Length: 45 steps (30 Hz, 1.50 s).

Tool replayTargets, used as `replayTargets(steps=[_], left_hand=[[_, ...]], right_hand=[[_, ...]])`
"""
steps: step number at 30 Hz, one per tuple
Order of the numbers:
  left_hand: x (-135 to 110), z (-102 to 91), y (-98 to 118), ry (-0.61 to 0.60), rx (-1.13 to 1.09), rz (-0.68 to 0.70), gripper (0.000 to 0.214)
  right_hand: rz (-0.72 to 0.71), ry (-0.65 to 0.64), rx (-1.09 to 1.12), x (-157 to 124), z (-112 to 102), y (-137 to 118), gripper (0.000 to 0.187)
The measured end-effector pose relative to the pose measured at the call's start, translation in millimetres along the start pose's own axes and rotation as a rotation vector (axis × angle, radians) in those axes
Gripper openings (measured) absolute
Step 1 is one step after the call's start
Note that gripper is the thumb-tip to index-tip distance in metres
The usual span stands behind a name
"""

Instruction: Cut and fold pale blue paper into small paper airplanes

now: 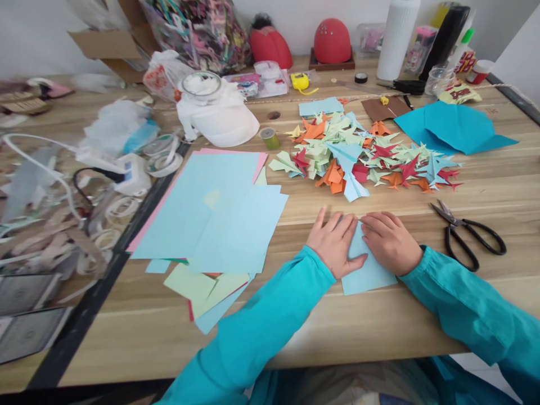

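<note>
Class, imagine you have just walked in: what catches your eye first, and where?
The colourful heap of folded paper figures spread across the far middle of the wooden table strikes first. Nearer, the left hand and right hand press flat on a light blue sheet, with a stack of light blue paper to their left and black scissors to their right.

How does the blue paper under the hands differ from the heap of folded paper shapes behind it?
The blue paper is a single piece lying mostly flat; the heap is many small pieces folded into pointed shapes. The blue paper is one pale colour; the heap mixes green, orange, red and blue. The left hand and right hand press on the blue paper; nothing touches the heap. Both lie on the wooden table.
</note>
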<state>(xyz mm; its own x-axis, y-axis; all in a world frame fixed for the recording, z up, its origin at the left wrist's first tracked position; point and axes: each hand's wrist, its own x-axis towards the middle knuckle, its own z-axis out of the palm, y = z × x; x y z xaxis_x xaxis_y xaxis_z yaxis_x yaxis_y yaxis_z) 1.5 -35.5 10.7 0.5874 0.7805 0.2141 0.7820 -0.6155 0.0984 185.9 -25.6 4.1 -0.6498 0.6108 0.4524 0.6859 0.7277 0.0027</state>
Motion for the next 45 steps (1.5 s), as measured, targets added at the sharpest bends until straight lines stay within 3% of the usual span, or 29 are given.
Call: replayTargets(steps=[7,15,23,30,35,39,45], left_hand=[[2,-1.3,-2,0.015,0.006,0.022,0.068],[5,-3.0,0,0.027,0.076,0.055,0.065],[4,-0.9,4,0.016,0.098,0.022,0.065],[4,-2.2,3,-0.004,0.081,-0.006,0.067],[3,0.0,-3,0.03,0.021,-0.016,0.066],[1,1.4,-6,0.062,-0.018,-0.008,0.067],[-2,4.1,-6,0.156,-0.032,0.143,0.043]], right_hand=[[0.095,-0.092,-0.066,0,-1,-4,0.027],[0.076,-0.128,-0.133,7,-7,-7,0.025],[0.106,-0.082,-0.097,0,-18,-3,0.021],[0.157,-0.147,-0.084,-10,-30,-4,0.025],[0.145,-0.068,-0.057,-11,-27,-3,0.023],[0.134,-0.076,-0.074,-11,-22,-2,0.024],[0.083,-0.099,-0.061,-11,-21,-3,0.023]])
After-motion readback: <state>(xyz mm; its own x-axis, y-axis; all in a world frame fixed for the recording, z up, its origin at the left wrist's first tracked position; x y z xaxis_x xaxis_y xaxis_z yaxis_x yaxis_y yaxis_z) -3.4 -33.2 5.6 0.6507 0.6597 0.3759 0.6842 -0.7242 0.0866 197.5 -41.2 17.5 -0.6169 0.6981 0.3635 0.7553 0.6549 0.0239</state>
